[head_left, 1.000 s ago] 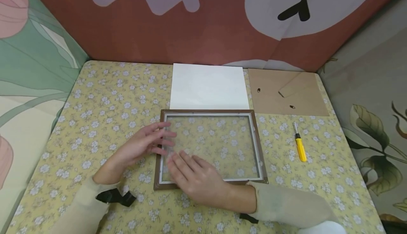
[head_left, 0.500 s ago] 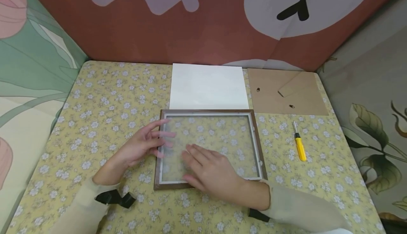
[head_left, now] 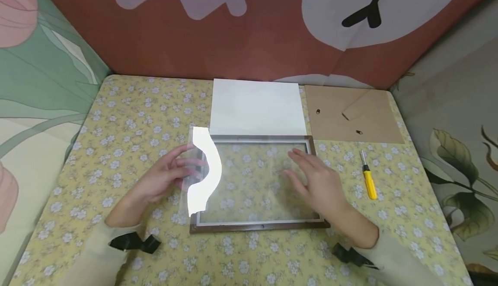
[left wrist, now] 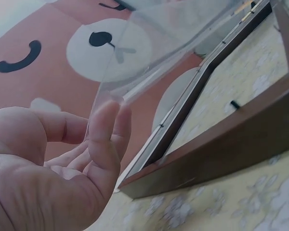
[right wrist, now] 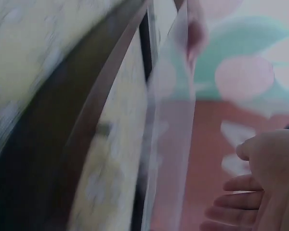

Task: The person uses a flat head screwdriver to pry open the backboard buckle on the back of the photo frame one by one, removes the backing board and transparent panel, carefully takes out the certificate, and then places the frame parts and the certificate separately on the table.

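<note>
A brown picture frame (head_left: pixel 260 226) with a pale inner rim lies on the flowered cloth. Over it, a clear plastic sheet (head_left: pixel 206 171) is raised at its left edge, where a bright reflection curves down it. My left hand (head_left: pixel 165 176) holds that edge between its fingers; the left wrist view shows the clear sheet (left wrist: pixel 149 43) rising from them, tilted beside the brown frame (left wrist: pixel 221 130). My right hand (head_left: pixel 320 184) hovers over the frame's right side with fingers spread. In the right wrist view, the right hand (right wrist: pixel 269 178) appears apart from the sheet (right wrist: pixel 176 130).
Behind the frame lies a white sheet (head_left: pixel 256 106). To its right is a brown backing board (head_left: pixel 369 104) carrying a few small dark metal pieces (head_left: pixel 359 132). A yellow-handled screwdriver (head_left: pixel 368 182) lies right of the frame. Patterned walls (head_left: pixel 194 48) bound the table.
My right hand has swept from the frame's lower left to its right side. My left hand has drawn slightly left, and the clear sheet's left edge has come up out of the frame.
</note>
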`<action>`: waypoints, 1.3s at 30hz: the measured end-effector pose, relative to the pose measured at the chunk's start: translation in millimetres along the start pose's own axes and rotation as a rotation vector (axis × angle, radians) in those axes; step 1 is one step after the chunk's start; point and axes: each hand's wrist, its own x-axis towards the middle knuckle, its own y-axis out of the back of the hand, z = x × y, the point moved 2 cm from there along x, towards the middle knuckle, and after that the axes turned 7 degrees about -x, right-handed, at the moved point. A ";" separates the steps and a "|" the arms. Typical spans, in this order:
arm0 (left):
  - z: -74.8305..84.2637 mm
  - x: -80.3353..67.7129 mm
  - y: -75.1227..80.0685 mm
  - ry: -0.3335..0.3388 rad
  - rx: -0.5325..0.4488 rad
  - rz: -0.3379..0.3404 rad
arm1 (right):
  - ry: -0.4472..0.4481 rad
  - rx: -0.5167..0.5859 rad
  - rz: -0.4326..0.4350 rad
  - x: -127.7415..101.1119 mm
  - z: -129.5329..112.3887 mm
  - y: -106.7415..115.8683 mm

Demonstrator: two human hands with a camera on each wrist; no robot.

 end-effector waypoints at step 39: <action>70.5 -22.7 89.2 -0.064 -0.240 -0.069 | -0.680 0.570 -0.440 -48.0 92.2 -24.1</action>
